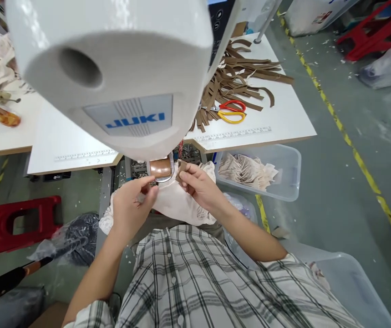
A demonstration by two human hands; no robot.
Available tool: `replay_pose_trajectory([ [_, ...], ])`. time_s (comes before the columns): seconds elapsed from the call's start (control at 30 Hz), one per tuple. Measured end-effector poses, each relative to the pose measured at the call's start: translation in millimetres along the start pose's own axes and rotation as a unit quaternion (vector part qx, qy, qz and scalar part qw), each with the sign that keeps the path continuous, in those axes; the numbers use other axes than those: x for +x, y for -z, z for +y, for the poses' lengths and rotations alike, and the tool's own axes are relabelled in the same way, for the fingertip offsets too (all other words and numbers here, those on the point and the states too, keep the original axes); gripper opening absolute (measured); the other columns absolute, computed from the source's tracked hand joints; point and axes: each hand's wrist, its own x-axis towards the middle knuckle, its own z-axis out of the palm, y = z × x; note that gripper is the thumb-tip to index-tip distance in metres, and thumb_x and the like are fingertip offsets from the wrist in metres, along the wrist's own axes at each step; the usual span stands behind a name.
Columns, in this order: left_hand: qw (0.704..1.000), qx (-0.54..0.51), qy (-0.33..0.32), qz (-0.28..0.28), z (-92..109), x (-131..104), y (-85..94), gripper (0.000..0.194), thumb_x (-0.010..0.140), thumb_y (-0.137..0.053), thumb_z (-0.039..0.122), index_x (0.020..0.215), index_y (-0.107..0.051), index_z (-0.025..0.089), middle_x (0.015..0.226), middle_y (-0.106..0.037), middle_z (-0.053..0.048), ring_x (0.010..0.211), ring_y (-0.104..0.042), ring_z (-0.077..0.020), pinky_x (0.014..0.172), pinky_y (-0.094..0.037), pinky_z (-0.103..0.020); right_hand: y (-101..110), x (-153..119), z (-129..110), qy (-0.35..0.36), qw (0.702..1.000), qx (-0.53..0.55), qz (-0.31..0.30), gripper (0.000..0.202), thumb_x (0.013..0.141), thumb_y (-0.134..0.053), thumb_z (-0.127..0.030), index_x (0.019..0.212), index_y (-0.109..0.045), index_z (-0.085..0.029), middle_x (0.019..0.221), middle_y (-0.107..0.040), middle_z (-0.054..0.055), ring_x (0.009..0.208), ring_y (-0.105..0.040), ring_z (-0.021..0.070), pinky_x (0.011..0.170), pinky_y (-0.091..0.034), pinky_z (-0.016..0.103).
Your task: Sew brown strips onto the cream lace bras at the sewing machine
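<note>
Between my hands, a cream lace-trimmed garment (173,200) lies over the front of a white JUKI sewing machine (130,91) and my lap. My right hand (198,184) pinches a short brown fabric strip (180,172) just above the cloth, to the right of the machine's metal clamp. My left hand (135,200) hovers left of the clamp, thumb and forefinger apart, with nothing visible between them. A shiny brown rounded part (160,168) sits in the clamp area under the machine head. The needle itself is hidden by the head.
Many brown strips (236,77) lie heaped on the white table, with red-and-yellow-handled scissors (231,111) by them. Below the table edge stands a clear plastic bin (291,175) holding cream fabric pieces. A red stool (17,223) is at left, a bottle (0,114) on the left table.
</note>
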Motion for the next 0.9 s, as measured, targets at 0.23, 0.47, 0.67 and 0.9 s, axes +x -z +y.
replay_pose_trajectory([
  [0.23,0.964,0.092,-0.232,-0.095,1.1,-11.7,-12.4,0.013,0.09,-0.057,0.027,0.093,-0.066,0.02,0.068,-0.064,-0.002,0.068,-0.057,-0.0192,0.07,-0.043,-0.035,3.1,-45.6,6.0,0.44,0.821,-0.356,-0.081,0.005,0.086,-0.068,-0.021,0.087,-0.068,-0.026,0.078,-0.071,0.001,0.073,-0.068,0.0157,0.066,-0.056,0.029],
  [0.47,0.973,0.068,-0.214,-0.047,-11.5,-22.0,-12.5,0.021,0.093,-0.05,0.028,0.083,-0.067,0.025,0.063,-0.063,-0.002,0.064,-0.054,-0.0166,0.068,-0.042,-0.033,4.6,-50.9,8.1,0.594,0.676,-0.418,-0.125,0.016,0.077,-0.076,-0.012,0.085,-0.072,-0.025,0.079,-0.074,0.002,0.079,-0.071,0.018,0.07,-0.062,0.029],
  [0.67,0.978,0.027,-0.206,-0.016,-12.0,-24.9,-11.2,0.016,0.09,-0.055,0.027,0.083,-0.07,0.023,0.062,-0.064,-0.002,0.063,-0.055,-0.0164,0.069,-0.043,-0.033,3.6,-52.4,12.6,0.583,0.684,-0.418,-0.131,0.016,0.078,-0.075,-0.014,0.087,-0.071,-0.026,0.081,-0.072,-0.001,0.082,-0.069,0.0164,0.069,-0.061,0.028],
  [0.9,0.882,-0.339,-0.033,-0.324,-5.3,-45.4,25.9,0.036,0.098,-0.049,0.034,0.066,-0.058,0.017,0.057,-0.055,0.001,0.049,-0.048,-0.01,0.05,-0.036,-0.024,109.3,-57.9,77.1,0.056,0.854,-0.513,0.072,0.067,0.073,-0.073,-0.059,0.123,-0.057,-0.016,0.119,-0.061,0.017,0.112,-0.058,0.0331,0.097,-0.048,0.052],
])
